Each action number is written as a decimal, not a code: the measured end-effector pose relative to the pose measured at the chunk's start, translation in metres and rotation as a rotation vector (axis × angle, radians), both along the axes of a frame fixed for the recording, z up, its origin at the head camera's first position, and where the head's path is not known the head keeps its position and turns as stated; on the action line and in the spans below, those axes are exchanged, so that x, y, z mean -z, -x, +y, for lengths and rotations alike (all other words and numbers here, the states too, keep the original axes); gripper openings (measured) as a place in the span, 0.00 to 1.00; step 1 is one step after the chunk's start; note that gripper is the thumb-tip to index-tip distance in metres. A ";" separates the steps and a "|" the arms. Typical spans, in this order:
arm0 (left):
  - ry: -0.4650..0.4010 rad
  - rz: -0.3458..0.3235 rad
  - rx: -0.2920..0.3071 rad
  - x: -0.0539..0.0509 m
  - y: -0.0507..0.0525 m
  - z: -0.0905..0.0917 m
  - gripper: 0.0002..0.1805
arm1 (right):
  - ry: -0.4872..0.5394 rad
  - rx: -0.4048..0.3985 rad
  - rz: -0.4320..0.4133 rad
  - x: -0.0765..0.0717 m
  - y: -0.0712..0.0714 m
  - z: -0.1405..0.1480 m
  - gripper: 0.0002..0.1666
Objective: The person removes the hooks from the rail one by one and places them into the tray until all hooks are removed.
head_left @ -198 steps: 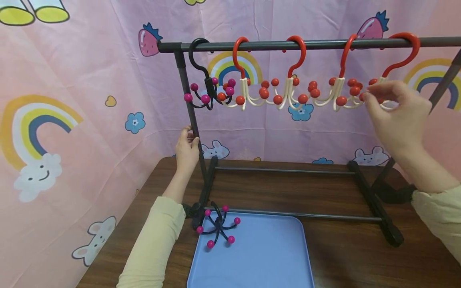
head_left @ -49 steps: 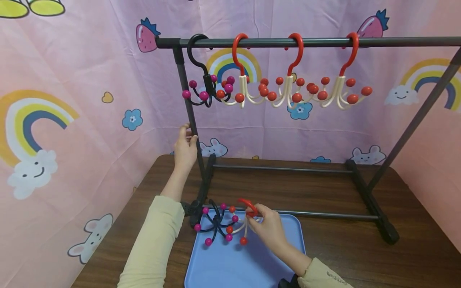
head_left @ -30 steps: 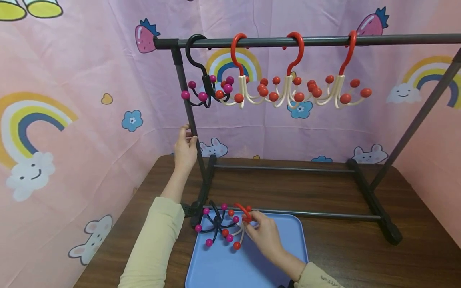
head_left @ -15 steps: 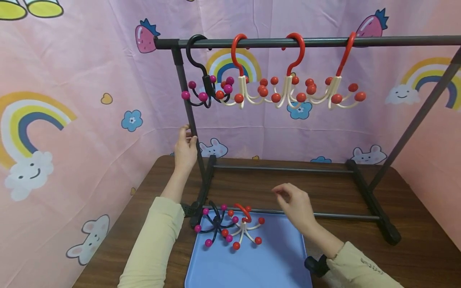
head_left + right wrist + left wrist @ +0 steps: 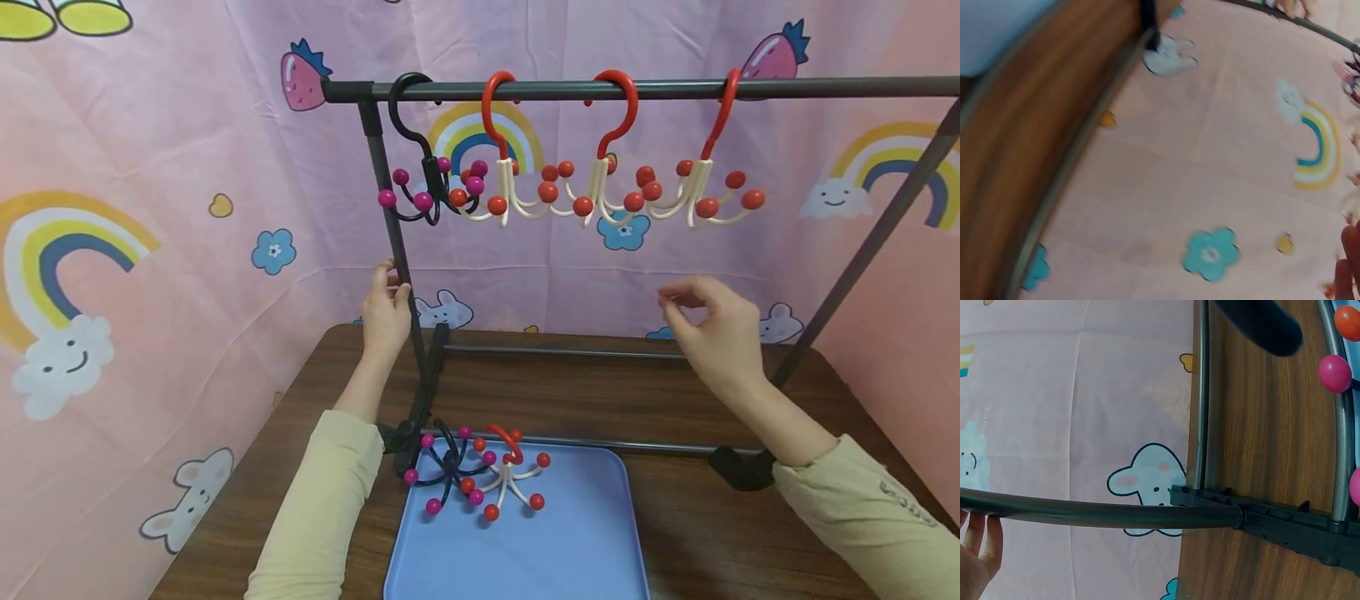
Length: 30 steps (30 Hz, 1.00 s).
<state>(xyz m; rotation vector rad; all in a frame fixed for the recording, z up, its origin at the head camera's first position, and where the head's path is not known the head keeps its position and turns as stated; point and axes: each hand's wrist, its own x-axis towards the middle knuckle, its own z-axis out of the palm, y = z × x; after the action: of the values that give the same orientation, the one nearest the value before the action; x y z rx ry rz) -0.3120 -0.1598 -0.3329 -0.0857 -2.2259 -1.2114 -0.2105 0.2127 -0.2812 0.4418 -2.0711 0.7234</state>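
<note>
My left hand [image 5: 387, 315] holds the left post [image 5: 401, 254] of a dark metal rack, its fingers meeting the tube in the left wrist view. My right hand [image 5: 712, 333] is in the air under the rail, thumb and fingers loosely bent with nothing between them. Three red-hooked hangers with cream, ball-tipped prongs hang from the rail: a left one [image 5: 505, 187], a middle one [image 5: 601, 187] and a right one [image 5: 699, 187]. A black hanger [image 5: 433, 179] with pink balls hangs at the rail's left end. On the blue tray [image 5: 570, 533] lie a black hanger [image 5: 450, 467] and a red-and-cream hanger [image 5: 507, 477], side by side.
The rack's top rail [image 5: 555, 90] runs across above the table. Its lower front bar [image 5: 645, 447] passes just behind the tray. A wooden table [image 5: 585, 392] carries both, and a printed pink cloth [image 5: 187, 308] stands behind and to the left.
The red-and-cream hanger at the rail's right went from the rail to the tray, where my right hand let it go. That hand then rose to the right. My left hand stayed on the post.
</note>
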 end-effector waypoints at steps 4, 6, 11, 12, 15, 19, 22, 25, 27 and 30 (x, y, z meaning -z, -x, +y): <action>-0.007 -0.009 0.002 0.000 0.001 0.001 0.18 | 0.068 0.039 0.115 -0.031 0.004 0.009 0.08; -0.007 -0.011 0.002 0.000 0.001 0.002 0.18 | 0.110 0.070 0.155 -0.047 0.007 0.013 0.10; 0.003 -0.005 0.000 -0.001 0.002 0.001 0.18 | 0.209 0.151 0.110 -0.081 0.017 0.019 0.18; 0.005 -0.002 -0.003 -0.001 0.002 0.001 0.18 | 0.228 0.166 0.072 -0.087 0.020 0.019 0.19; 0.007 0.008 -0.010 -0.001 0.002 0.000 0.18 | 0.275 0.193 -0.046 -0.103 0.028 0.018 0.22; 0.005 0.021 0.000 -0.002 0.000 0.000 0.18 | 0.295 0.228 -0.169 -0.118 0.040 0.016 0.25; 0.004 0.029 0.008 0.000 0.000 0.000 0.18 | 0.273 0.264 -0.219 -0.123 0.048 0.014 0.28; 0.003 0.032 0.012 0.001 0.000 0.000 0.17 | 0.251 0.294 -0.263 -0.126 0.054 0.012 0.29; 0.006 0.035 0.010 0.001 0.001 0.000 0.18 | 0.241 0.305 -0.283 -0.128 0.057 0.011 0.29; 0.014 0.029 0.004 0.001 0.000 -0.001 0.18 | 0.244 0.313 -0.300 -0.130 0.062 0.010 0.27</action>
<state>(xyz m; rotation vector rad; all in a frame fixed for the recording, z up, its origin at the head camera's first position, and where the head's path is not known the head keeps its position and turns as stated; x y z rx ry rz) -0.3119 -0.1613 -0.3340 -0.1126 -2.2100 -1.1899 -0.2722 0.2222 -0.1511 -0.1350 -2.2218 0.8769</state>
